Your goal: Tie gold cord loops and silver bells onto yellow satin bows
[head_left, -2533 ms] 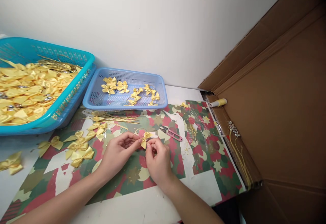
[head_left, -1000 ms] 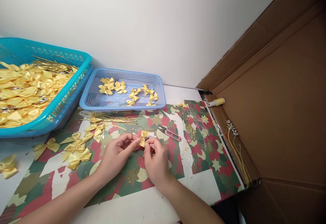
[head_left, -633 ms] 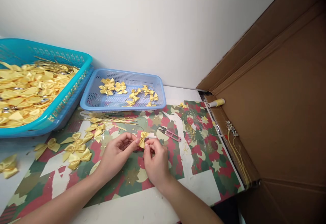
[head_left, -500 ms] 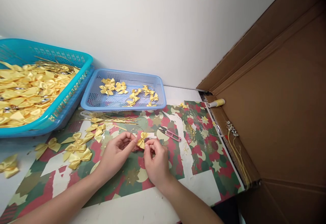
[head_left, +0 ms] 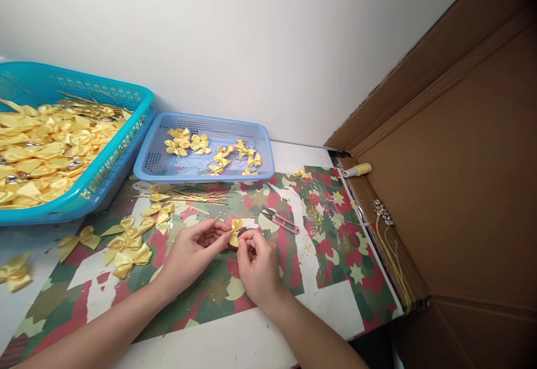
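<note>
A small yellow ribbon bow (head_left: 235,230) is held between my two hands above the patterned paper (head_left: 188,296). My left hand (head_left: 200,249) pinches it from the left, thumb and index finger together. From the other side, my right hand (head_left: 257,257) closes its fingertips on the bow's lower right edge. A thin gold cord (head_left: 215,225) loops up by my left fingers. Just beyond my right hand lies a pair of pink-handled thread snips (head_left: 280,221). Several loose yellow bows (head_left: 131,251) rest left of my left hand.
A turquoise basket (head_left: 145,100) heaped with yellow bows stands at the left. Beside it is a blue basket (head_left: 268,159) with several bows. Gold cords (head_left: 201,197) lie before it. At the right, a thread cone (head_left: 357,170) and silver beads (head_left: 382,212) sit by a cardboard wall (head_left: 470,151).
My left fingers have moved slightly right, closer onto the bow, and the cord loop now shows above them. My right hand has hardly moved.
</note>
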`<state>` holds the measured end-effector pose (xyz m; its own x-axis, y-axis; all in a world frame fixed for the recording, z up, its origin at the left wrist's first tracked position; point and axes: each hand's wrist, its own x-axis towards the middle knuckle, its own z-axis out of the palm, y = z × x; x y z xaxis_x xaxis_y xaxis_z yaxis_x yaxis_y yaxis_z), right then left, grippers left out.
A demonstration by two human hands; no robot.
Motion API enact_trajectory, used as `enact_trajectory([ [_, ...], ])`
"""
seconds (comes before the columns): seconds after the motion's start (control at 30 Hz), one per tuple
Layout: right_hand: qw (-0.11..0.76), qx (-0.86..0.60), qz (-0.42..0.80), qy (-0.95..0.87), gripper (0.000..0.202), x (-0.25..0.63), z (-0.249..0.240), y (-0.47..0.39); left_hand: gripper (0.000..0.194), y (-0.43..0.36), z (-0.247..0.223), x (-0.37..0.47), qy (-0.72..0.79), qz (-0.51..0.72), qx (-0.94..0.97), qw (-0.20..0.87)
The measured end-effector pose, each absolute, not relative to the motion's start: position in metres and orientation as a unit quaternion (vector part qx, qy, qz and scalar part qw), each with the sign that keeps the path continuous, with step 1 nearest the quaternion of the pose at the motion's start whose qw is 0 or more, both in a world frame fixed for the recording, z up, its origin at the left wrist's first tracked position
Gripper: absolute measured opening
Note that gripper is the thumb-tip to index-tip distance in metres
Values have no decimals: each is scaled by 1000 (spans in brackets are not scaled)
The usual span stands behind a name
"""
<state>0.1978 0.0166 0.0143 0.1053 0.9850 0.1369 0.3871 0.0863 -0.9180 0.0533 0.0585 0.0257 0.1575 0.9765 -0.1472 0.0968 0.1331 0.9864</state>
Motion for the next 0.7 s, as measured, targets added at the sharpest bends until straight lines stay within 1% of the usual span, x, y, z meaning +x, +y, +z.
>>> enact_trajectory([
  [0.5, 445, -595, 330, -583, 13, 195, 12, 14, 27, 59, 23, 51, 512, 378, 527, 563],
  [0.7, 405, -600, 406, -557, 8, 193, 15, 10, 28, 60, 25, 51, 517, 378, 524, 561],
])
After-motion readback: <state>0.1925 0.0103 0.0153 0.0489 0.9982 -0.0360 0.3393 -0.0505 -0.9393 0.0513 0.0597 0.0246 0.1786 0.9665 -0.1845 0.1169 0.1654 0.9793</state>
